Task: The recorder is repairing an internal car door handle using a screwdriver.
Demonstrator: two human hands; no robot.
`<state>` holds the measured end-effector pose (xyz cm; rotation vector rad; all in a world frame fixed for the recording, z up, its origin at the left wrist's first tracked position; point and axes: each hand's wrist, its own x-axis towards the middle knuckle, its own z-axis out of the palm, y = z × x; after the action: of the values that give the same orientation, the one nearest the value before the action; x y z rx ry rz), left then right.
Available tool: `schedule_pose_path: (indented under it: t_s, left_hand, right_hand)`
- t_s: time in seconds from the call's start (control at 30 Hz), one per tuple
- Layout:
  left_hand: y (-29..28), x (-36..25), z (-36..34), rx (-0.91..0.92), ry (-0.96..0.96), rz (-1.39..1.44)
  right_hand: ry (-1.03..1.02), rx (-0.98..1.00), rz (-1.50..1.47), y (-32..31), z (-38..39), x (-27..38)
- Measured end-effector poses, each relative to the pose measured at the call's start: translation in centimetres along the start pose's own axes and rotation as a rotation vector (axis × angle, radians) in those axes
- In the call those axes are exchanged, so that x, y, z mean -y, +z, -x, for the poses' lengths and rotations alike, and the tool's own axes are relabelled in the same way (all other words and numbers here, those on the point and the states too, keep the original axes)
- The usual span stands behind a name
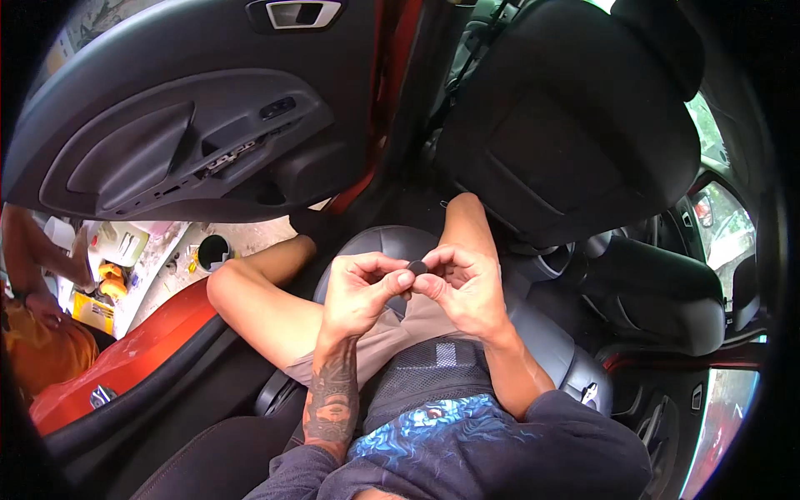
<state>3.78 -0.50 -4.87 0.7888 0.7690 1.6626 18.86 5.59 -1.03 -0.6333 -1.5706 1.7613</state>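
- I see one small, flat, dark round piece, perhaps of plastic or rubber; it is above the person's lap, between both hands.
- The left hand pinches it at one edge, between thumb and bent fingers.
- The right hand pinches the opposite edge, its thumb tip close to the left thumb.
- By its size, I think it is very light; the fingertips are enough to carry it.
- Whether it is stiff or soft, I cannot tell from here.
- Its surface looks matt, so probably not very slippery, but so small a thing could easily drop onto the light-brown cloth shorts.
- The best hold, I judge, is on the rim, with gentle pressure.
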Motion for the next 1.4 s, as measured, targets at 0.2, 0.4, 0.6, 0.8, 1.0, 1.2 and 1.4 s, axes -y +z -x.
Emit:
schedule_pose_path:
  t_s: [0.2, 0.4, 0.6, 0.8, 1.0, 1.2, 1.4]
  left_hand:
    - [0.2, 0.4, 0.0, 0.054, 0.007, 0.059]
    - [0.0, 0.8, -0.1, -0.025, -0.071, -0.056]
    - [-0.8, 1.4, -0.1, 0.060, -0.096, -0.033]
    - [0.1, 1.8, -0.1, 0.113, -0.008, 0.058]
    - [0.6, 1.8, -0.3, 0.025, 0.074, 0.052]
    - [0.7, 1.8, -0.5, 0.077, 0.065, 0.017]
    - [0.8, 1.0, -0.4, 0.108, 0.045, -0.067]
  right_hand:
    - [0.031, 0.078, -0.009, -0.7, -0.1, 0.9]
    - [0.081, -0.060, 0.021, -0.1, -0.5, 0.4]
    - [0.053, 0.190, -0.076, -1.0, -0.3, 1.3]
    - [-0.087, 0.197, -0.021, -0.8, -0.6, 1.5]
    - [-0.009, 0.143, 0.253, -1.0, -0.3, 1.1]
    - [-0.074, 0.155, 0.128, -0.7, -0.2, 1.2]
    - [-0.142, 0.157, 0.225, -1.0, 0.1, 1.6]
